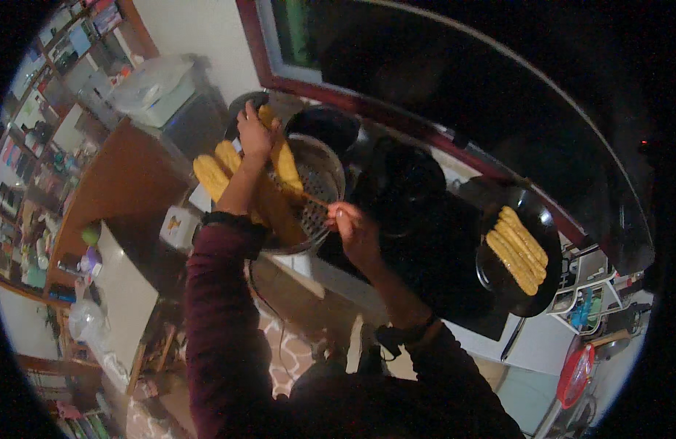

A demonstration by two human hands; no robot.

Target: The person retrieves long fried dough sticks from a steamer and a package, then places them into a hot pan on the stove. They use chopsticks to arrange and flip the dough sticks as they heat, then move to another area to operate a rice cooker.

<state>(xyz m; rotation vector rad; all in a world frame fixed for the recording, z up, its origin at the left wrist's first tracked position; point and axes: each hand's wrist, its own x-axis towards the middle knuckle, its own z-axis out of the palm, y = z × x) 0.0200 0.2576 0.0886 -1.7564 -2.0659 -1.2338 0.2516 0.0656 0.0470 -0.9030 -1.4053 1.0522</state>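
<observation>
My left hand grips the far end of a long yellow corn cob, tilted over a round perforated metal strainer. Between the fingers of my right hand is a thin wooden stick. Its tip meets the near end of the cob; whether it has gone in cannot be made out. More corn cobs stick out to the left of my left forearm, which partly hides them and the strainer. Further right, several cobs lie side by side in a dark pan.
Behind the strainer stands a dark round pan. A black cooktop spans the middle of the counter. A white rack and a red basket are at the right. To the left are a lidded bin and a table.
</observation>
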